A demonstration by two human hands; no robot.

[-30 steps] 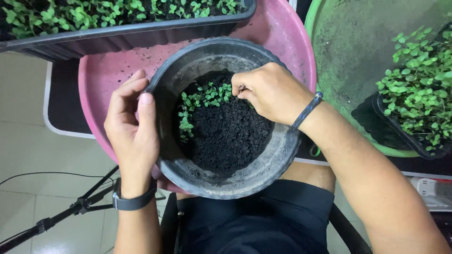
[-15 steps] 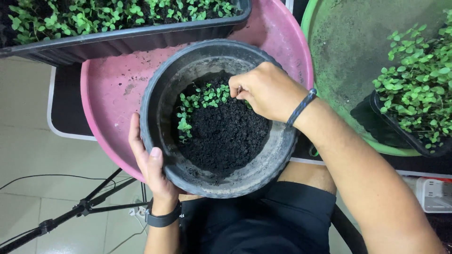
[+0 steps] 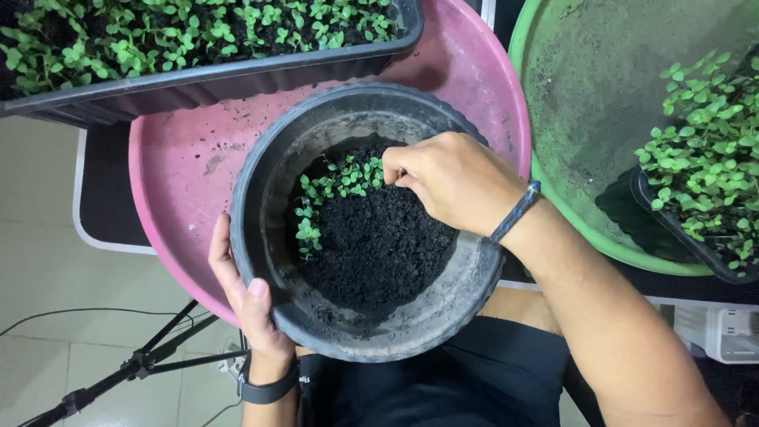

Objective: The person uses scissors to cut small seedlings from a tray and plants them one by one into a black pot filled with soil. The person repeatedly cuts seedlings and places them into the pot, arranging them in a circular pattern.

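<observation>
Since before, our left hand (image 3: 247, 304) slid lower, gripping the black pot (image 3: 365, 340) rim, while our right hand (image 3: 451, 180) pinches among seedlings (image 3: 332, 186) inside it.

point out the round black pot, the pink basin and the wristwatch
round black pot (image 3: 443, 304): head view, bare inner wall at lower right.
pink basin (image 3: 186, 178): head view, bare floor left of the pot.
wristwatch (image 3: 269, 390): head view, dark strap on the left wrist.

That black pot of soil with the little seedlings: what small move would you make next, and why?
Probably press the right hand's pinched fingertips down into the soil. They sit at the end of the seedling row, bare soil lies beside it, and the left hand steadies the pot.
</observation>
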